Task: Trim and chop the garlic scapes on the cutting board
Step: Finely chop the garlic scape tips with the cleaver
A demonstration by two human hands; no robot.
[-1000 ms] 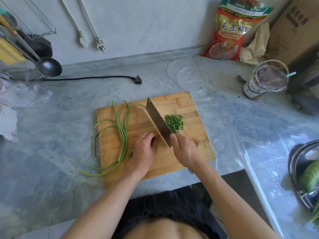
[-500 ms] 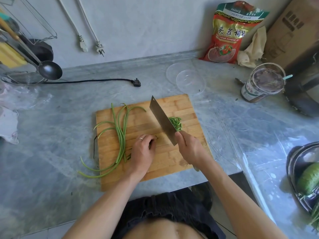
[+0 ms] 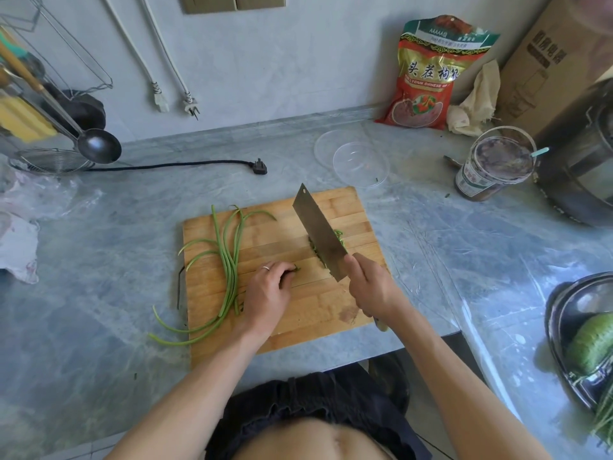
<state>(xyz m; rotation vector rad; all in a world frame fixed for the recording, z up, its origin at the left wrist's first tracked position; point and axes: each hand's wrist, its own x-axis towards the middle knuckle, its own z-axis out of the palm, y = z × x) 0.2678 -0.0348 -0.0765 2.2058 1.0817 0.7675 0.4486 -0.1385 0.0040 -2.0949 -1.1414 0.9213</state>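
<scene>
- Garlic scapes (image 3: 229, 260), still whole, lie along the cutting board's (image 3: 282, 327) left edge, their tails trailing onto the desk (image 3: 99, 293).
- Your left hand (image 3: 268, 293) curls over a short stub mid-board.
- Your right hand (image 3: 371, 290) grips the cleaver (image 3: 318, 232), tilted against the chopped pile (image 3: 338, 235) on the right half.
- Chopping looks midway; next, gather fresh scapes under the blade.

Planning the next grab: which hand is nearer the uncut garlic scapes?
Left. The left hand rests just beside the uncut garlic scapes; the right hand grips the cleaver farther right.
</scene>
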